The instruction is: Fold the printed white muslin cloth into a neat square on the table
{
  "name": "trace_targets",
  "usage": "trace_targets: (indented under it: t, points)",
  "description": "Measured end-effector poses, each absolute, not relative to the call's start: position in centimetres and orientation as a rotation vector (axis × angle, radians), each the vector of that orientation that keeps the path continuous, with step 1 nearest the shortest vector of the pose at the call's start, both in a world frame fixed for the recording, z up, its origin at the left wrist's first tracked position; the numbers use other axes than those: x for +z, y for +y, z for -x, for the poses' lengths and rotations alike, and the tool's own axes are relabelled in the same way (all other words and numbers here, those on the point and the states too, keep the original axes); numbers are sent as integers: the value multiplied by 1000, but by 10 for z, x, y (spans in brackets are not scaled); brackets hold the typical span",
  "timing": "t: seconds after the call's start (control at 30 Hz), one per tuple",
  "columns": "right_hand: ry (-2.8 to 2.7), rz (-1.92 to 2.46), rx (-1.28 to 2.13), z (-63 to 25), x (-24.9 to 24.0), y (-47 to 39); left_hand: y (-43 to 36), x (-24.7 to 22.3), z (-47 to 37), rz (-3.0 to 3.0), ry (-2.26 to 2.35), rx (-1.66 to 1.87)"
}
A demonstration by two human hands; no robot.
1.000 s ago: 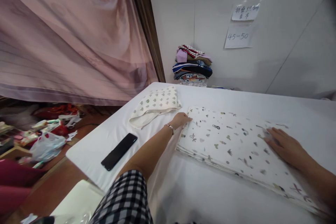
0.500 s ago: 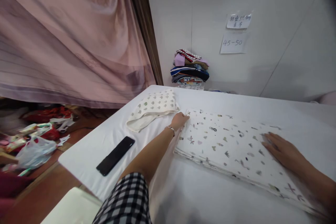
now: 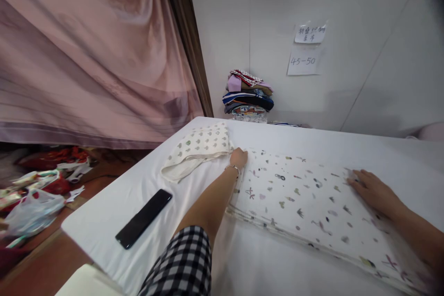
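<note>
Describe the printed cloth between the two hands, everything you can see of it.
The printed cloth is white, thin-looking fabric with scattered small motifs in grey, green, black and dull purple. It lies flat on the white table, folded into a long panel, with several layers showing along the near edge. The left hand is at its far left corner; the right hand rests toward its right end.

White table [image 3: 277, 270] bears a patterned cloth [image 3: 294, 196], a smaller cloth [image 3: 199, 148], and probably a phone [image 3: 144, 218].
</note>
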State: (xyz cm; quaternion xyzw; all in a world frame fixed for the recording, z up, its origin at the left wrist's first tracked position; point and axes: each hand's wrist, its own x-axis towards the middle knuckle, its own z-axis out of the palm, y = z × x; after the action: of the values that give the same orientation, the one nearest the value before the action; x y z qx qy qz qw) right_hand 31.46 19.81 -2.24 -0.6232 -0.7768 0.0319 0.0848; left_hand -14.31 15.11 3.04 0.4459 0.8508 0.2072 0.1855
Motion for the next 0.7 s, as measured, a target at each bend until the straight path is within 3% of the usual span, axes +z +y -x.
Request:
trace_targets:
  t: [0.57, 0.7]
  points:
    - [-2253, 2038, 240, -322, -25, 219, 160, 30, 140, -1432, 2388, 491]
    - [-2289, 2025, 99, -318, -15, 210, 159, 35, 154, -1372, 2284, 566]
